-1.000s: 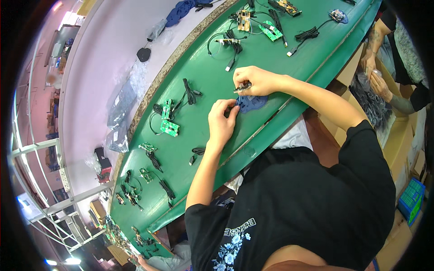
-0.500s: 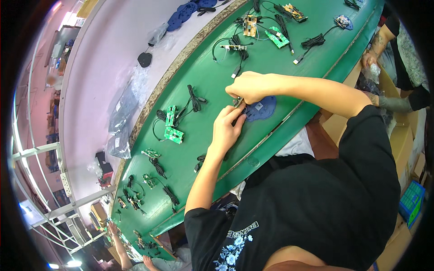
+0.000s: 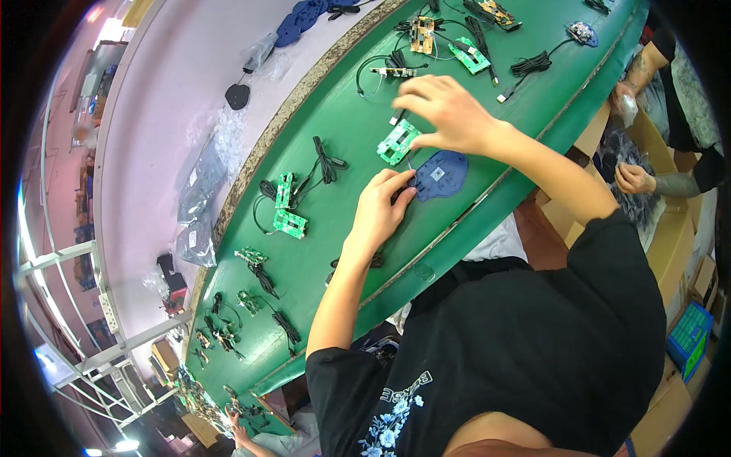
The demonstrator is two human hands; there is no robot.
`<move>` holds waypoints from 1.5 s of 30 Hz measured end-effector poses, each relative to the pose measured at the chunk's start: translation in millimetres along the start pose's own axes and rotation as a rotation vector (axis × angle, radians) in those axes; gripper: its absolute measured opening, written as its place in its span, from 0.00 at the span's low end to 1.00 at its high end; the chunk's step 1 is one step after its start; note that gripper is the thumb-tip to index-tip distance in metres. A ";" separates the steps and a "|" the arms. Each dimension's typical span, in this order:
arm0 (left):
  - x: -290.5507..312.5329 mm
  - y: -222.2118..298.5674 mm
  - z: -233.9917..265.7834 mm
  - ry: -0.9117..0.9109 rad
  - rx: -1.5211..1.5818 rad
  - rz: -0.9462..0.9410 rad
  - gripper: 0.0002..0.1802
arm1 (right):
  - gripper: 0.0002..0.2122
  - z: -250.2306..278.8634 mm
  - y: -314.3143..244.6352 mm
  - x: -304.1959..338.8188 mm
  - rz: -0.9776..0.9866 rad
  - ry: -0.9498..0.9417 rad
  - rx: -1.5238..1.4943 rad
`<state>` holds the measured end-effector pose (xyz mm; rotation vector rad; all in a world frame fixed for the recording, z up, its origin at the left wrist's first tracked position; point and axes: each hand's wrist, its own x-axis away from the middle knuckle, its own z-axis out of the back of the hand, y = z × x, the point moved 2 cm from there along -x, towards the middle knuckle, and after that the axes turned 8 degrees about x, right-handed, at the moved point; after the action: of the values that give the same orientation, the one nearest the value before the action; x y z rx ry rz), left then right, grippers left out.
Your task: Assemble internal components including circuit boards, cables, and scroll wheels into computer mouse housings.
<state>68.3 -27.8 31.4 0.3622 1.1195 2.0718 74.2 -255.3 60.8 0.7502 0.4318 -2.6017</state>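
The right hand (image 3: 449, 114) is spread, with its thumb beside the green circuit board (image 3: 397, 142); contact cannot be confirmed. The left hand (image 3: 381, 207) has its fingertips at the left edge of the blue plate (image 3: 445, 169); whether they pinch it cannot be told. Board and plate are positioned at the green table (image 3: 335, 107).

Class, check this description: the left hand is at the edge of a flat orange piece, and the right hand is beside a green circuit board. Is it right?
Not quite: the flat piece is blue, not orange, as the head view shows. The left hand is at its edge, and the right hand is beside a green circuit board.
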 end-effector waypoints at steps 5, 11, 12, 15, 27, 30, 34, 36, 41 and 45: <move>-3.4 -0.8 8.8 -0.075 0.050 0.077 0.18 | 0.08 -0.2 -14.9 61.3 -0.058 -0.238 -0.348; 7.4 -11.5 -1.7 0.063 0.102 0.004 0.15 | 0.05 -14.5 -22.7 68.1 -0.107 -0.244 -0.354; 8.8 -11.9 -3.4 0.076 0.062 -0.059 0.14 | 0.05 -15.2 -22.9 67.8 -0.116 -0.247 -0.351; 8.6 -12.0 -3.1 0.071 0.009 -0.105 0.13 | 0.05 -14.8 -21.7 65.9 -0.126 -0.281 -0.337; 0.0 -6.6 7.1 -0.052 -0.049 -0.155 0.12 | 0.32 -50.6 0.5 -32.2 0.144 -0.554 -0.120; 2.6 -3.1 5.3 -0.055 -0.033 -0.117 0.14 | 0.25 -54.1 -2.4 -35.4 0.147 -0.726 -0.106; -4.1 0.4 8.0 -0.122 0.010 -0.055 0.16 | 0.23 -40.9 -7.4 -36.1 0.142 -0.706 -0.064; -3.8 -3.7 9.7 -0.125 0.003 -0.095 0.16 | 0.21 -35.9 -12.9 -40.5 0.189 -0.665 -0.029; -11.1 -0.5 12.0 -0.126 -0.008 -0.040 0.15 | 0.13 -43.7 -3.7 -29.0 0.103 -0.590 -0.377; -14.7 1.3 17.9 -0.158 -0.017 -0.172 0.15 | 0.16 -21.4 3.4 -28.3 0.022 -0.699 -0.482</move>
<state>87.6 -28.1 44.2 0.3993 1.0025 1.8673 107.1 -241.8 58.7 -0.3060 0.7617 -2.3820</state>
